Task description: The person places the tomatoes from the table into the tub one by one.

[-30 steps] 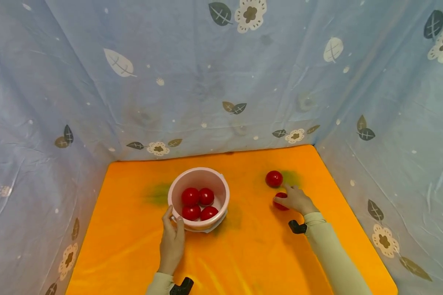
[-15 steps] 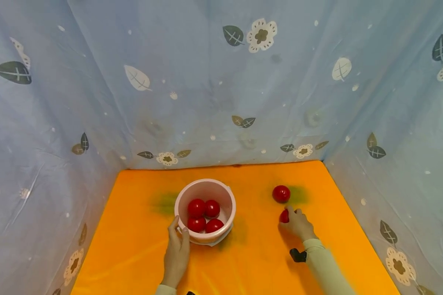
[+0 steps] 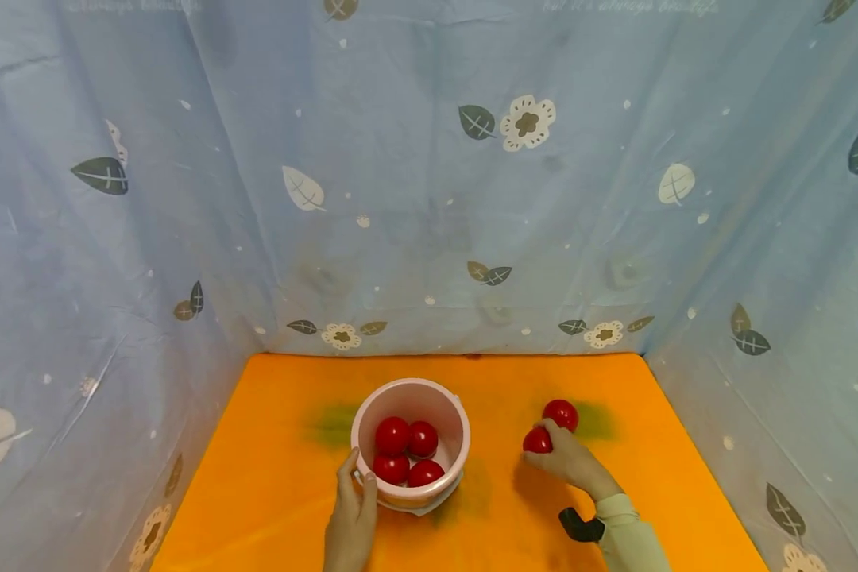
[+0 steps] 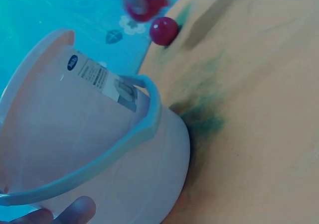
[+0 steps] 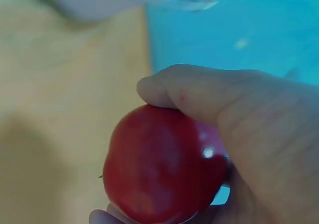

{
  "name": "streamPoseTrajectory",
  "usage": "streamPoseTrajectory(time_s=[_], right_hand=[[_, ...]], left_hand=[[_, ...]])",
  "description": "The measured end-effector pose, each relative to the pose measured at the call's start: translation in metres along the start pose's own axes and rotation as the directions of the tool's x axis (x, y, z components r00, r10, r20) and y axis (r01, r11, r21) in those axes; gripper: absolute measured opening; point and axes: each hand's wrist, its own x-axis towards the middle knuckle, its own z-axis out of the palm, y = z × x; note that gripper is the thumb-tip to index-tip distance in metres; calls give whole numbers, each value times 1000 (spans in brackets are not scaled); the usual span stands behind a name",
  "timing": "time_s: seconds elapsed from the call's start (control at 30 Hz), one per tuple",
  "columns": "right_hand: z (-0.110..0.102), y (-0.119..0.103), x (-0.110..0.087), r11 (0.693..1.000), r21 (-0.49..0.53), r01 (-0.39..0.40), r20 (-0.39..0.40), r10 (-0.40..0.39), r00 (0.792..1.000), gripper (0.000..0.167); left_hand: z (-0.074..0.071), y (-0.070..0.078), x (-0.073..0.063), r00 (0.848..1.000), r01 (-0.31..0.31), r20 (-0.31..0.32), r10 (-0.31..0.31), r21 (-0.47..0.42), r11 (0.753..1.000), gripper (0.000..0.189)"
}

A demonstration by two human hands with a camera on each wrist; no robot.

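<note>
The right hand (image 3: 575, 461) grasps a red tomato (image 3: 536, 442) to the right of the bucket (image 3: 416, 495), thumb on one side and fingertips curled round the other, holding it off the worktop. A second tomato (image 3: 562, 413) sits just beyond that hand, also right of the bucket and well apart from it. A green patch (image 3: 600, 421) marks the surface beside it. Black wrist gear (image 3: 579, 524) and a pale sleeve (image 3: 632, 540) follow behind the right hand, to the right of the bucket's near side.

The left hand (image 3: 352, 516) grips the bucket at its near left edge, fingers and thumb against the rim. The bucket is pale pink and upright, with four more tomatoes (image 3: 392, 435) lying together on its floor. Its handle (image 4: 107, 157) hangs down along the outside, and a printed label (image 4: 97, 74) is stuck to the wall above.

Under and around the bucket spreads the orange worktop (image 3: 500, 540). Beyond the bucket and on both sides of it hangs a blue curtain (image 3: 400, 199) patterned with leaves and flowers.
</note>
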Motion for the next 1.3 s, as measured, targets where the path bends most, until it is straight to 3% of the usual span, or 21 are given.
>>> streamPoseTrajectory(time_s=[0.1,0.37,0.5,0.67,0.77,0.87,1.1,1.2,1.3], right_hand=[[-10,-18,0,999,2,45,-24,-45,999,72],[-45,-110,6,966,39,256,-44,-254,966,63],[-42,-155,9,949,16,315,-4,-315,949,60],[-20,-194,19,925,-7,379,98,-377,921,58],[1,-203,31,913,-37,406,182,-393,901,62],[23,-203,44,908,-109,405,252,-369,894,68],[75,-192,58,853,-291,433,372,-316,873,64],[88,-188,58,826,-350,442,421,-283,862,62],[93,-186,59,798,-409,442,426,-261,866,60]], left_hand=[[1,0,-1,1000,-11,-5,11,-10,1000,56],[1,-1,-2,1000,-17,-20,17,1,1000,54],[-1,-3,-2,999,-22,-23,22,8,1000,54],[-1,-4,-3,999,-28,-20,28,2,1000,54],[-1,-3,-3,1000,-25,-16,25,1,1000,54],[0,-1,-2,1000,-20,-16,20,11,1000,54],[1,0,-2,1000,5,-6,-5,21,1000,57],[1,0,-2,1000,24,1,-24,23,999,58],[1,0,-2,1000,25,-2,-25,26,999,57]])
